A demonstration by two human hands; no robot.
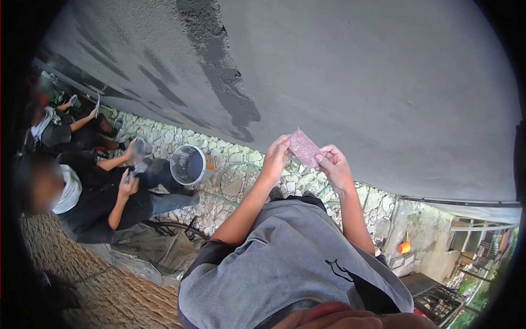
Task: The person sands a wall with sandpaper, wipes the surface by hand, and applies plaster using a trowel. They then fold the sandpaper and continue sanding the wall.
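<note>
A reddish-pink, speckled rectangular piece (304, 148) is held up between my two hands, in front of the grey wall (372, 98). My left hand (278, 157) grips its left end, fingers closed on the edge. At the lower right end, my right hand (334, 166) pinches a corner between thumb and fingers. The piece is tilted, its flat face toward the camera. Dark, wet-looking patches (219, 71) mark the wall to the upper left.
A white bucket (206, 167) with grey material stands on pale rubble (233, 181), near a green hose. At left, a co-worker (101, 192) in dark clothes holds tools; another person (63, 129) is behind. An orange dipper (404, 247) lies at right.
</note>
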